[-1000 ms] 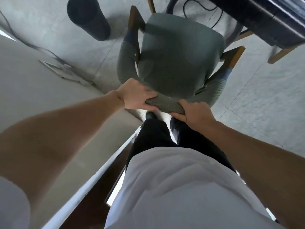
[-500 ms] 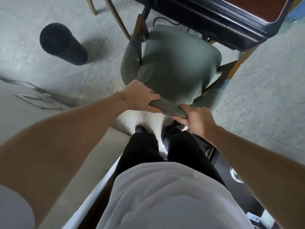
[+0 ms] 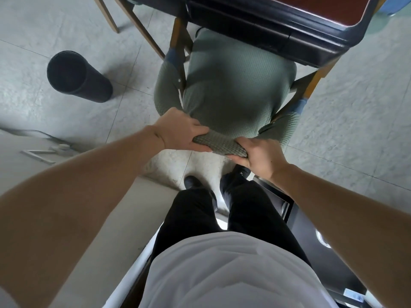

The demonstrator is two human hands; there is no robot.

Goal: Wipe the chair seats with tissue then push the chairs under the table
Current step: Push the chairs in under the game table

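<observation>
Change: since the earlier frames the chair (image 3: 235, 90) sits farther in; we now see its seat front under the table (image 3: 287, 21) edge, and the black bin (image 3: 75, 75) lies farther from it.
Hidden: seat front and front legs covered by the table; table top cut off by the frame's upper edge; we see no tissue.
Left hand (image 3: 180, 130): fingers curled over the top of the green backrest, gripping it.
Right hand (image 3: 258, 153): fingers wrapped round the same backrest edge, just beside the left.
Hard to read: a blurred dark patch on the seat middle.
Around: wooden legs (image 3: 142, 25) of another piece at upper left; dark cabinet (image 3: 311, 247) at lower right.
Foreground: white shirt and black trousers block the floor below.
</observation>
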